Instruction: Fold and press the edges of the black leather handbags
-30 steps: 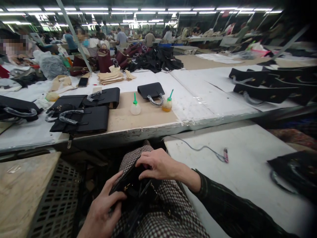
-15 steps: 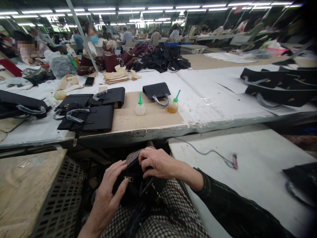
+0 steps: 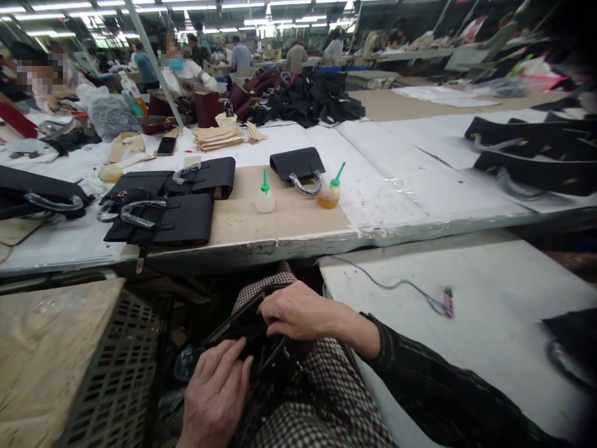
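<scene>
My left hand (image 3: 217,386) lay, fingers together, against the near-left side of the black bag (image 3: 254,328) on my lap. Its open mouth slanted from near left to far right, toward my right hand (image 3: 293,311), curled at the rim; what it pinched I couldn't tell. Beyond stood the worktop (image 3: 373,149).

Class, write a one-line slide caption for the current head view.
Left hand and right hand at a black bag on the lap, beside a worktable bearing more black bags.
</scene>
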A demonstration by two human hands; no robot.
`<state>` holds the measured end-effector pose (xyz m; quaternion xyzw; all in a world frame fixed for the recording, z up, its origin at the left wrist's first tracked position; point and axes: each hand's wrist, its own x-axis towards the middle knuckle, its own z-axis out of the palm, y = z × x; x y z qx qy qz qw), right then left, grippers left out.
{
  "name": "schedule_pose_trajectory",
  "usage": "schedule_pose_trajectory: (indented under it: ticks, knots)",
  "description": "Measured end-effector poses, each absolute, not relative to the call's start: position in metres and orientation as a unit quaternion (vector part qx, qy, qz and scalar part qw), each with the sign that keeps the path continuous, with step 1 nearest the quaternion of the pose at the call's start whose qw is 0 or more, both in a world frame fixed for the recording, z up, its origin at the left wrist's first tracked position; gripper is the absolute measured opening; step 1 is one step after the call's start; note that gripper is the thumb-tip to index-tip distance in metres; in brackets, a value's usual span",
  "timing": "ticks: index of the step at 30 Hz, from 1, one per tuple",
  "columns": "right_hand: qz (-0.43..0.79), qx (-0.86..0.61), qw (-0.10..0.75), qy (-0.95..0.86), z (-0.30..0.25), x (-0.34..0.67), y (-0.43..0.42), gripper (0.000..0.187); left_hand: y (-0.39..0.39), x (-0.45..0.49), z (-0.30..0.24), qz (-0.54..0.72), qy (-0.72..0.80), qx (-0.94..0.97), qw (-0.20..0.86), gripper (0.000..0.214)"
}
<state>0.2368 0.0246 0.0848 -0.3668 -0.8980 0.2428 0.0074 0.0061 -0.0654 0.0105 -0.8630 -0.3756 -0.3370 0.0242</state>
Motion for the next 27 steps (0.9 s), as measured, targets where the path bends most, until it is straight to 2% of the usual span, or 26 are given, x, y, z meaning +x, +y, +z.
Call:
schedule_pose_trajectory:
  ticks: [7,12,15,21,23,27]
  knots:
    - [0.210,-0.382,-0.049,-0.898,0.089,0.232,0.024,0.016,-0.086,0.013,-0.007,-0.332,-0.469,-0.818,-0.031,0.014]
    - [0.186,-0.410,-0.053,-0.891,0.086,0.226,0.025,0.016,-0.094,0.016,-0.009,-0.244,-0.573,-0.782,-0.039,0.019]
    - [0.177,-0.413,-0.051,-0.892,0.085,0.222,0.025,0.016,-0.092,0.017,-0.006,-0.208,-0.596,-0.770,-0.096,0.023]
    - [0.181,-0.419,-0.057,-0.888,0.086,0.224,0.024,0.015,-0.091,0.012,-0.001,-0.315,-0.567,-0.718,-0.252,0.014]
    - [0.187,-0.416,-0.056,-0.888,0.086,0.227,0.022,0.016,-0.089,0.007,0.000,-0.354,-0.559,-0.716,-0.223,0.011]
    - [0.201,-0.406,-0.039,-0.891,0.086,0.231,0.019,0.014,-0.069,-0.004,0.005,-0.411,-0.524,-0.746,0.007,0.027]
